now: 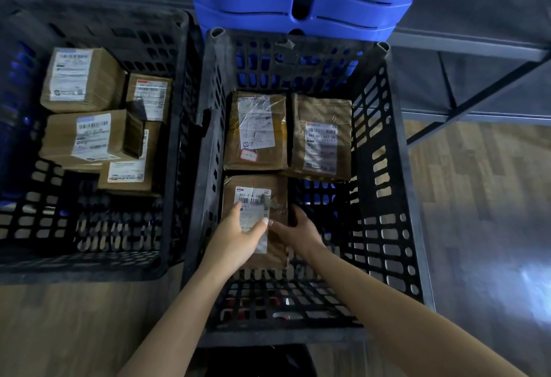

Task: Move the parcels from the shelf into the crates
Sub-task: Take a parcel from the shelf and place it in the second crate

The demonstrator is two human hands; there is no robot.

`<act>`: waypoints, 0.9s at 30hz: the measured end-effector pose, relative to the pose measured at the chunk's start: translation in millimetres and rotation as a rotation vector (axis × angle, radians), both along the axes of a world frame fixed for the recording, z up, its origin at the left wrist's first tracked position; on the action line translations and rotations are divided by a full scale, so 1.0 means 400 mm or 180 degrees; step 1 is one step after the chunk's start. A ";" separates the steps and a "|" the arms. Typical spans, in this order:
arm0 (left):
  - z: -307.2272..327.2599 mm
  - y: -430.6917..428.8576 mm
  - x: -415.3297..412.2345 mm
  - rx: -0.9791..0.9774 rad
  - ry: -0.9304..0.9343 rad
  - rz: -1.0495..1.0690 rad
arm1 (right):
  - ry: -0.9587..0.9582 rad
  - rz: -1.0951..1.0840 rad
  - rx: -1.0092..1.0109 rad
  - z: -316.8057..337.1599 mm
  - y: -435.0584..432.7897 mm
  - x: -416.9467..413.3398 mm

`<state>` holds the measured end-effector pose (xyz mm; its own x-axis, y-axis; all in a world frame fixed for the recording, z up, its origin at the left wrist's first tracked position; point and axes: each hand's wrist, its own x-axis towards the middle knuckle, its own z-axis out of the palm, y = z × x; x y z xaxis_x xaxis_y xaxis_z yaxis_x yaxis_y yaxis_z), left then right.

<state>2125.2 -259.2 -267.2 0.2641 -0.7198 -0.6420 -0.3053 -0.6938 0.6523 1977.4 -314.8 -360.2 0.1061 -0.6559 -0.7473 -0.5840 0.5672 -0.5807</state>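
Your L hand point(238, 236) flat on parcel point(256, 197), lower centre of frame, fingers straight, your R hand point(295, 229) gripping its right edge, fingers curled, both inside centre crate point(384, 167)

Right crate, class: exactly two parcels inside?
No: the right crate holds three: back-left parcel, back-right parcel, and the near parcel under the left hand and right hand.
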 end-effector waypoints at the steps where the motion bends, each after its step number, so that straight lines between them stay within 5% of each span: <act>1: 0.004 -0.001 -0.001 -0.0006 0.0002 -0.0008 | -0.0080 -0.0018 -0.0077 0.012 -0.004 -0.005; 11: 0.125 -0.053 -0.006 -0.0299 -0.0304 -0.0253 | -0.0267 0.0100 -0.0895 0.217 -0.038 -0.049; 27: 0.568 -0.276 0.148 -0.1783 -0.1177 -0.0933 | -0.0288 -0.0177 -0.2272 0.738 -0.256 -0.011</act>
<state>2184.3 -369.6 -40.1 0.1386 -0.9883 -0.0631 -0.6962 -0.1425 0.7035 1972.9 -417.3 -65.1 0.0996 -0.9872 -0.1243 -0.4972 0.0588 -0.8656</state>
